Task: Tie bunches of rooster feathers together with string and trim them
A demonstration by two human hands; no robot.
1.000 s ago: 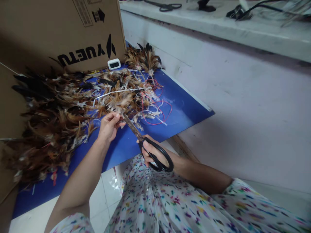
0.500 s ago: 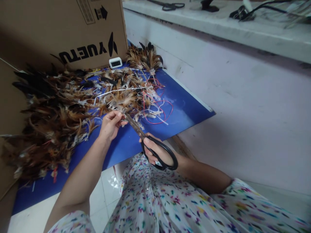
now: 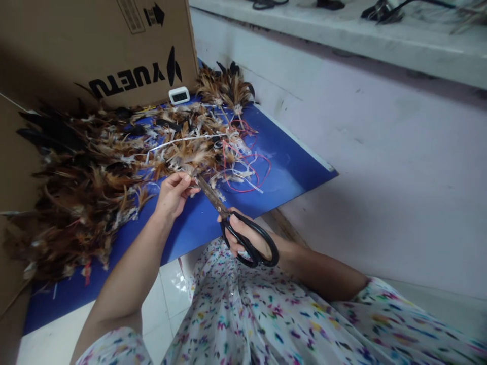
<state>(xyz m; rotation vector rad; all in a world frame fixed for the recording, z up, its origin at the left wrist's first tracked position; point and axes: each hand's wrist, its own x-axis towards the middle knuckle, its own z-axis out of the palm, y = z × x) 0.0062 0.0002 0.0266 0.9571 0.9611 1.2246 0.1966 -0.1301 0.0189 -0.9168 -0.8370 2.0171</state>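
Note:
Black-handled scissors (image 3: 213,195) are in my right hand (image 3: 245,235), whose fingers wrap round the handles. Their dark, worn blades look closed and point up and left, with the tips beside my left fingertips. My left hand (image 3: 177,192) is closed in a pinch at the base of a brown feather bunch (image 3: 194,154); the exact part between its fingers is too small to make out. Many loose brown feathers (image 3: 95,187) cover the left of the blue table (image 3: 297,162). Pink string (image 3: 270,170) and white plastic strips lie right of the bunch.
A large cardboard box (image 3: 140,56) stands at the back left, with a small white digital clock (image 3: 179,95) before it. Upright feather bundles (image 3: 228,88) are at the far corner. A wall and a ledge (image 3: 342,35) with cables run along the right.
The view has shifted slightly. Both hands and the scissors stay in nearly the same place over the table.

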